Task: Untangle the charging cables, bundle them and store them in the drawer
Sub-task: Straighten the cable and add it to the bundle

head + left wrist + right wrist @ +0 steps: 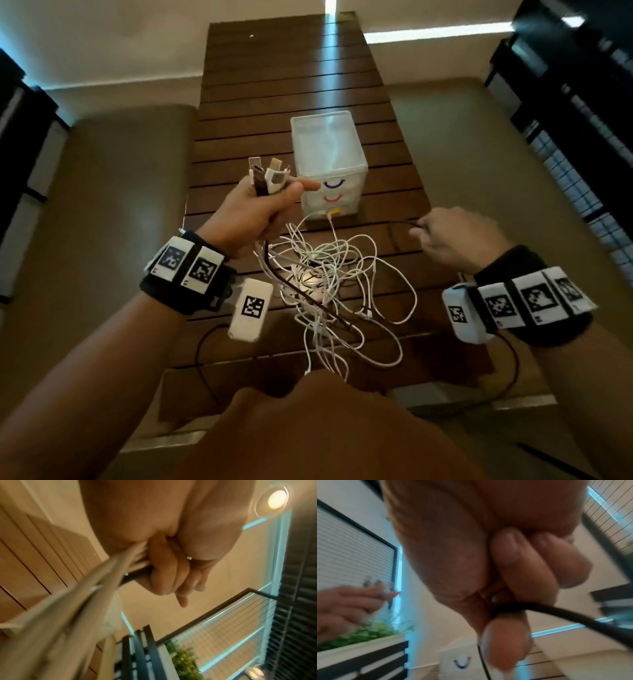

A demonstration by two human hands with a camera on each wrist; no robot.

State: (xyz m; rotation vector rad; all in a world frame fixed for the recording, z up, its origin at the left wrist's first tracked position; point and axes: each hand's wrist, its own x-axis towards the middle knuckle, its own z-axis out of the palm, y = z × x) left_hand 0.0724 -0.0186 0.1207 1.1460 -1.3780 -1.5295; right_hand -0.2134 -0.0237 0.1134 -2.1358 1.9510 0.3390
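The left hand [255, 214] squeezes the plug ends [269, 176] of all the charging cables [329, 284] together, so the ends stay lined up. The cables hang in a messy tangle over the wooden table [294, 85]. At 3 o'clock from the tangle, the right hand [455, 240] pinches the black cable [556, 613] to pull it free. The little drawer box [330, 164] waits at 12 o'clock, drawers closed
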